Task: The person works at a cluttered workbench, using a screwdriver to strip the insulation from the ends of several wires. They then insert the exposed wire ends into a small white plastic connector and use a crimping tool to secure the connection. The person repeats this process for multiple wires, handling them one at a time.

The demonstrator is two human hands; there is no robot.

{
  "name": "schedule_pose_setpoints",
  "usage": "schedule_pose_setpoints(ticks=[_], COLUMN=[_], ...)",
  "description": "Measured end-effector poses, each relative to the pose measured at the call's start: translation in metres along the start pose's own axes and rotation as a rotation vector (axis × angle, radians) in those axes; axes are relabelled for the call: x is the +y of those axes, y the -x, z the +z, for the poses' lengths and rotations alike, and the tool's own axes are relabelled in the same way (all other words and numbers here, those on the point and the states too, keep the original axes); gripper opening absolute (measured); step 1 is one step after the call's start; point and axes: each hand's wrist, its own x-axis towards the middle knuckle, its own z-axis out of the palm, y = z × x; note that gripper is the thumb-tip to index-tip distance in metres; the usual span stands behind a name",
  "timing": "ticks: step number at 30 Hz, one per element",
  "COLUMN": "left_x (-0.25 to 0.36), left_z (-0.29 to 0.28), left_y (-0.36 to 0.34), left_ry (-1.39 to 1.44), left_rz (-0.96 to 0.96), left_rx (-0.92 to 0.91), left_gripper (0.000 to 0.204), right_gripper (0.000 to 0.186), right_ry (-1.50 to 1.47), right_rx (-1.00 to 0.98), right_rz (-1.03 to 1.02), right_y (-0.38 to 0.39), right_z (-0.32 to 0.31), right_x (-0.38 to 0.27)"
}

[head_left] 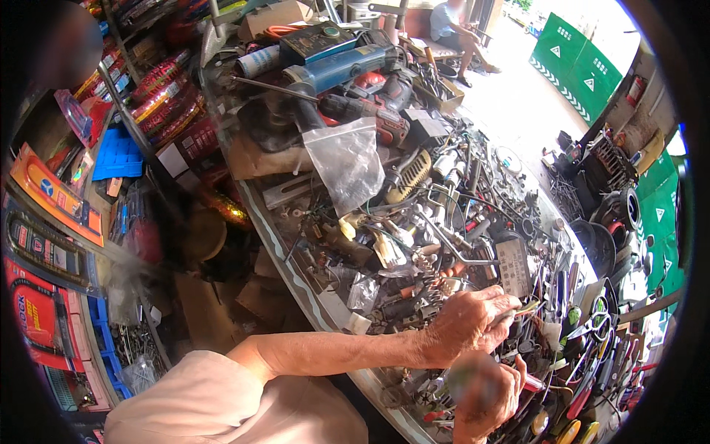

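Observation:
My left hand [473, 322] reaches over the right part of a cluttered table, its fingers pinched on a small thin yellowish piece [526, 308] that sticks out to the right. Just below, my right hand [504, 391] has its fingers curled. A blurred patch covers part of it, so what it holds, if anything, is hidden. A red-handled tool [534, 383] lies right beside its fingers. Metal springs [427, 287] and a cardboard piece with writing [512, 268] lie just beyond my left hand.
Loose metal parts, a clear plastic bag [346, 164], a blue power tool [336, 68] and a red-black drill [377, 118] crowd the table. Scissors [597, 324] and several pliers lie at right. Packaged goods [55, 194] hang at left. A person [455, 33] sits far off near green panels [577, 66].

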Motion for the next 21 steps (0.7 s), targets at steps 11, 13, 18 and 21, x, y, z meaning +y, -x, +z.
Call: schedule_pose_setpoints(ticks=[11, 13, 18, 21], left_x=[-0.003, -0.004, 0.006, 0.016], left_z=[0.004, 0.003, -0.007, -0.022], left_y=[0.001, 0.002, -0.008, -0.008], left_ry=[-0.07, -0.065, 0.46, 0.708], left_rz=[0.01, 0.005, 0.068, -0.177], left_rx=[0.119, 0.128, -0.062, -0.43], left_gripper=[0.02, 0.021, 0.017, 0.024], right_gripper=[0.013, 0.015, 0.026, 0.033], right_ry=[-0.011, 0.019, -0.012, -0.527], right_rx=[-0.063, -0.086, 0.003, 0.245], right_rz=[-0.007, -0.021, 0.03, 0.59], right_y=[0.002, 0.002, 0.004, 0.014], right_z=[0.006, 0.007, 0.009, 0.01], right_x=[-0.001, -0.001, 0.003, -0.012])
